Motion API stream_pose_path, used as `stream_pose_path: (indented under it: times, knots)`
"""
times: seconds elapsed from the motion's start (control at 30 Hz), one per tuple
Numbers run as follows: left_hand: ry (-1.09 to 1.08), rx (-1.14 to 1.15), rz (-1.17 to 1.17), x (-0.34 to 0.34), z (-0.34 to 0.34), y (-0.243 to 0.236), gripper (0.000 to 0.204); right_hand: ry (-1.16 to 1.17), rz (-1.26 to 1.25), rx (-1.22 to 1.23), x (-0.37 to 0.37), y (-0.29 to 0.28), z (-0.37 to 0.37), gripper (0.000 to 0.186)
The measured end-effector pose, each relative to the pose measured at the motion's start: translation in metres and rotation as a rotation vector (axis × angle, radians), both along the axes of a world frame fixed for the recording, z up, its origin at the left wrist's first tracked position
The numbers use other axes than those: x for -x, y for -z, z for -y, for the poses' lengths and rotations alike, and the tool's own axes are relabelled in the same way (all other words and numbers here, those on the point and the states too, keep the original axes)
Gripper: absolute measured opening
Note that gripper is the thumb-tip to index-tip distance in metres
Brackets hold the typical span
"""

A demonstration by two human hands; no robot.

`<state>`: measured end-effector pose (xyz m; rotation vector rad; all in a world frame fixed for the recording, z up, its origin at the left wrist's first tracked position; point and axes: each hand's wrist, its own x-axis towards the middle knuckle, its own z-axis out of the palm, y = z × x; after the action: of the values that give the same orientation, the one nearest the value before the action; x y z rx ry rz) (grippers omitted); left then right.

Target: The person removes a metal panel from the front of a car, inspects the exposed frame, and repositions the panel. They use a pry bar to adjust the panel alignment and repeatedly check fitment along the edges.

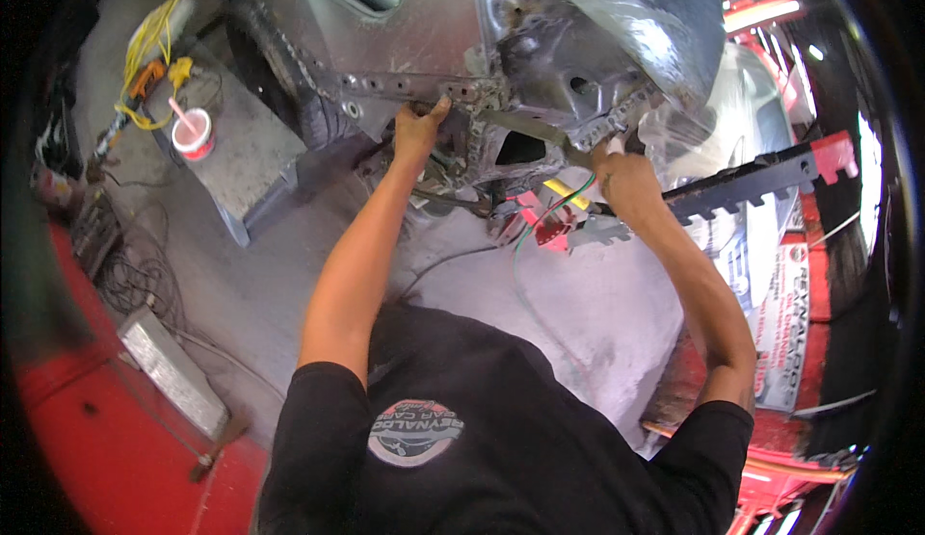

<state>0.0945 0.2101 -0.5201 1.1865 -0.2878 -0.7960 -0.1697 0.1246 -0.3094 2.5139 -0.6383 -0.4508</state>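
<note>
The bare-metal grey car body section [424, 49] stands directly ahead of the worker, at top centre of the head view. The left hand [417, 135] is at the perforated metal flange [385, 84] along its lower edge, thumb and forefinger spread apart against the metal; whether they pinch it cannot be determined. The right hand [628, 177] is curled nearly into a fist at the right end of a flat brownish strip [532, 129]; its grip is hidden from view. A thin green wire [581, 191] hangs just beside that hand. Judged by appearance, the body section is heavy and stiff, with cut edges liable to be sharp; the flange's folded, pierced lip offers the sounder hold. The strip appears light and fairly rigid, best taken near its ends.
</note>
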Motion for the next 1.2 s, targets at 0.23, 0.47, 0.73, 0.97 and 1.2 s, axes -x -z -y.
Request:
stream_pose_path:
  times: [0.23,0.47,0.73,0.97,1.2]
  knots:
    - [0.068,0.066,-0.012,0.014,0.009,0.005,0.047,0.225,0.284,-0.292,0.122,0.133,-0.074,0.019]
    - [0.041,-0.103,-0.008,0.011,-0.002,-0.002,0.036,1.066,1.009,-0.995,0.245,0.318,-0.15,0.016]
    - [0.16,-0.083,0.217,0.069,-0.001,-0.018,0.049,1.668,1.035,-1.065,0.372,0.37,-0.2,0.009]
    - [0.083,-0.028,0.252,0.076,0.011,-0.004,0.05,1.579,0.999,-1.053,0.419,0.413,-0.181,0.014]
    - [0.008,-0.046,0.181,0.092,0.013,-0.011,0.048,1.42,1.013,-1.227,0.382,0.389,-0.125,0.014]
